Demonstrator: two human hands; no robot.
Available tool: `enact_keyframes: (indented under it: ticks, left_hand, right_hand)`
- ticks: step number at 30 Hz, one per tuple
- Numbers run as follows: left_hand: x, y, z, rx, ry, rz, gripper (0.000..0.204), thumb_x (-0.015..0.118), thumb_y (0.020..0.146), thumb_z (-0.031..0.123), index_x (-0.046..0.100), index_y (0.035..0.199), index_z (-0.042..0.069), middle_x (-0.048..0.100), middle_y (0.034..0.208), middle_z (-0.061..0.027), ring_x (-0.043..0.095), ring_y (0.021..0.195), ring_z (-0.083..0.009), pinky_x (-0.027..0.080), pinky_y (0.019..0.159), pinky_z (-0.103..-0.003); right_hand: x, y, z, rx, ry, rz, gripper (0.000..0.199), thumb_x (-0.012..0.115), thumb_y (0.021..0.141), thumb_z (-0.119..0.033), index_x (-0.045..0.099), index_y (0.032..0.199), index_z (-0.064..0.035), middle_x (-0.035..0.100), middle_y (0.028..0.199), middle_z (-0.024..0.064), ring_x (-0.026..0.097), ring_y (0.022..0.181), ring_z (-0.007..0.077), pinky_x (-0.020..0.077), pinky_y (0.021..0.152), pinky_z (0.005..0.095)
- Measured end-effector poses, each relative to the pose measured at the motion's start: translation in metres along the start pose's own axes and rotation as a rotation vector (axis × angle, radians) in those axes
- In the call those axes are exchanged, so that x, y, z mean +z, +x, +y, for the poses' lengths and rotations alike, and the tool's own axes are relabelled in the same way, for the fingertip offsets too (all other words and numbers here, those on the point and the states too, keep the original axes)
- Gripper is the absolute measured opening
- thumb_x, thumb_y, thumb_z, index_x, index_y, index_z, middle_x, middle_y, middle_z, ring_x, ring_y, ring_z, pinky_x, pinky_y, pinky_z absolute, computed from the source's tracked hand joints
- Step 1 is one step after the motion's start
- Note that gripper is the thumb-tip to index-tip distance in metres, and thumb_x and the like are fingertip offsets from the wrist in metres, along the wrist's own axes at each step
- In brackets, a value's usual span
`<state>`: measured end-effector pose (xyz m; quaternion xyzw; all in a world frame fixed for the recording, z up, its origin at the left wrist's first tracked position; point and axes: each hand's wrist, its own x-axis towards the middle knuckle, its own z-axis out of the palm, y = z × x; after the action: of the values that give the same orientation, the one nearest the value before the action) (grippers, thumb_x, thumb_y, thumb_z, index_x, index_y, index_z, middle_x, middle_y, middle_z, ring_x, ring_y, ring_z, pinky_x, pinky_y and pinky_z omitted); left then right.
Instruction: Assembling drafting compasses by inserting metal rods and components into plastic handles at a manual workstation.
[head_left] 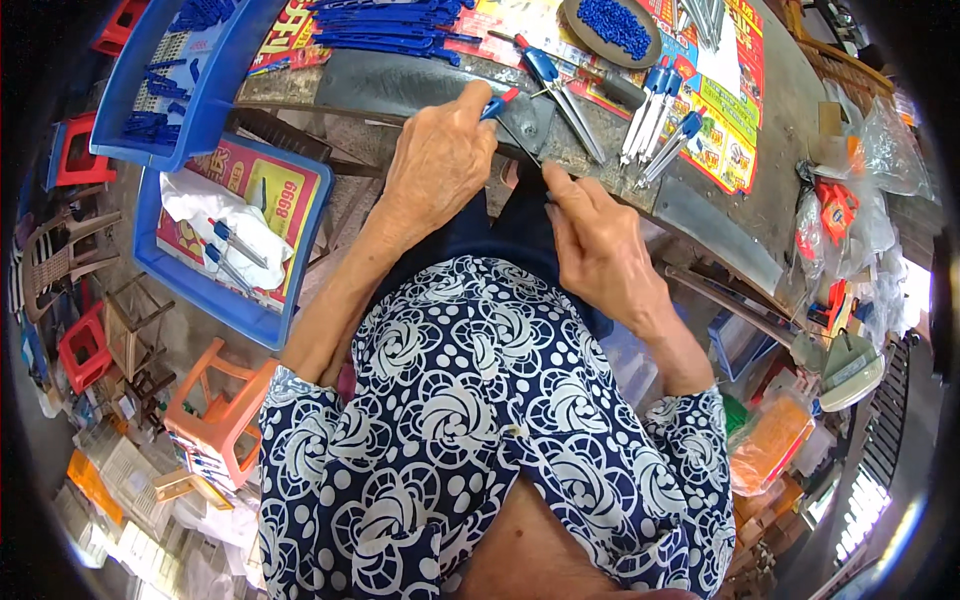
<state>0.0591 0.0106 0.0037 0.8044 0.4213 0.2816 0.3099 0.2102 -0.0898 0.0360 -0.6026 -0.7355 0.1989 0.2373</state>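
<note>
My left hand (pixel 440 165) is closed at the table's front edge, pinching a small blue piece with a red tip (pixel 497 104). A thin metal rod (pixel 519 139) slants from that piece down to my right hand (pixel 605 245), whose thumb and fingers are closed on its lower end. Whether rod and blue piece are joined, I cannot tell. Just beyond lies a compass-like tool (pixel 560 95) with a blue head, red tip and silver legs. Several similar tools (pixel 655 110) lie to its right. A pile of long blue plastic parts (pixel 390 28) is beyond my left hand.
A dish (pixel 650 52) holds small blue pieces on the worn table (pixel 790 120), near silver metal legs (pixel 706 18). At left are a blue bin (pixel 200 120) of blue parts and a lower blue tray (pixel 290 300). An orange stool (pixel 225 415) stands beside me.
</note>
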Motion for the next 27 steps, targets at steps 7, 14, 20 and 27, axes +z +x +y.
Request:
enact_keyframes:
  ticks: [7, 14, 20, 27]
  left_hand:
    - [0.0, 0.003, 0.002, -0.135, -0.076, -0.013, 0.009, 0.047, 0.077, 0.006, 0.045, 0.081, -0.002, 0.054, 0.065, -0.0251, 0.054, 0.065, -0.0423, 0.042, 0.059, -0.045]
    - [-0.009, 0.006, 0.0, -0.186, -0.255, 0.145, 0.015, 0.051, 0.076, 0.009, 0.053, 0.086, -0.002, 0.055, 0.069, -0.0257, 0.054, 0.067, -0.0422, 0.042, 0.059, -0.042]
    - [-0.012, 0.008, -0.004, -0.193, -0.247, 0.154, 0.021, 0.055, 0.078, 0.013, 0.056, 0.094, -0.001, 0.055, 0.064, -0.011, 0.052, 0.059, -0.0127, 0.042, 0.056, -0.028]
    - [-0.004, 0.005, -0.007, -0.108, -0.115, 0.087, 0.014, 0.049, 0.077, 0.01, 0.052, 0.077, -0.003, 0.053, 0.064, -0.0236, 0.053, 0.061, -0.041, 0.043, 0.06, -0.047]
  right_hand:
    - [-0.017, 0.009, -0.011, -0.133, -0.419, -0.096, 0.048, 0.053, 0.073, 0.002, 0.041, 0.119, -0.0052, 0.044, 0.071, 0.0125, 0.052, 0.058, 0.0298, 0.0422, 0.049, 0.0391]
    - [-0.039, 0.026, -0.001, 0.283, 0.483, -0.102, 0.037, 0.048, 0.08, -0.005, 0.05, 0.116, -0.0015, 0.056, 0.095, 0.0022, 0.049, 0.071, 0.0065, 0.0408, 0.06, 0.0211]
    - [-0.026, 0.022, 0.012, 0.599, 1.192, -0.057, 0.04, 0.05, 0.08, -0.008, 0.045, 0.116, 0.0074, 0.054, 0.094, 0.0114, 0.049, 0.082, 0.0113, 0.0417, 0.058, 0.0201]
    - [-0.032, 0.023, 0.016, 0.835, 1.573, -0.286, 0.041, 0.046, 0.083, -0.006, 0.038, 0.121, 0.0082, 0.048, 0.079, 0.0124, 0.021, 0.043, 0.0006, 0.0161, 0.031, 0.0126]
